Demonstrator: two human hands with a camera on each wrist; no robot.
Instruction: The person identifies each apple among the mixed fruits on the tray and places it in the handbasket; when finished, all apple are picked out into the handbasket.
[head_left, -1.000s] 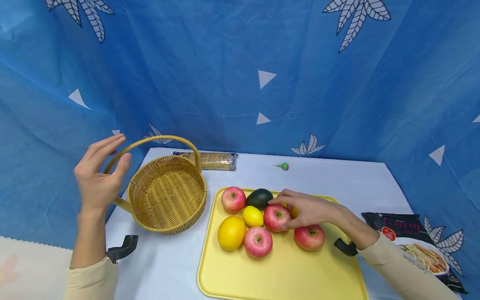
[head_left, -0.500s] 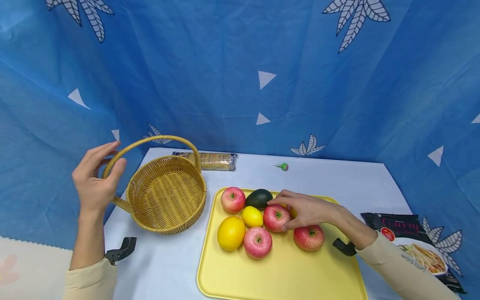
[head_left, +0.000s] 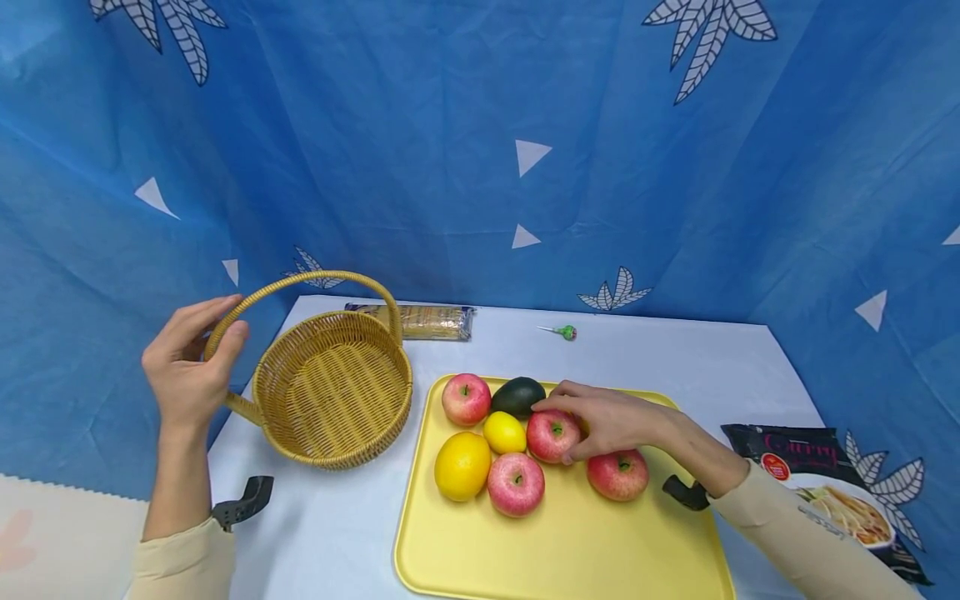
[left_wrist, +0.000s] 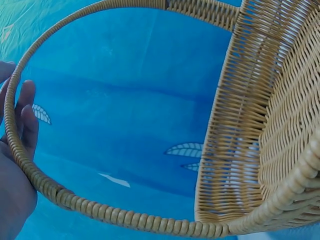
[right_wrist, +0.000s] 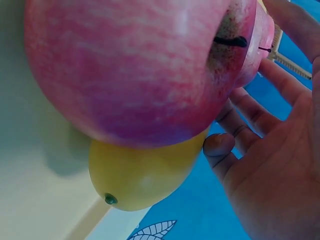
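Apart, left hand (head_left: 186, 367) curled round basket handle (head_left: 322, 275), red apple (head_left: 549, 436) gripped beneath right hand (head_left: 611, 417)

From above, the head view faces forward and down over the surface (head_left: 645, 354); 2 close wrist views share its basket (head_left: 337, 396) (left), apples (right_wrist: 125, 65) (right).

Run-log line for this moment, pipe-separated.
left hand: round basket handle | right hand: round middle apple | basket: left of tray | tray: holds other fruit too
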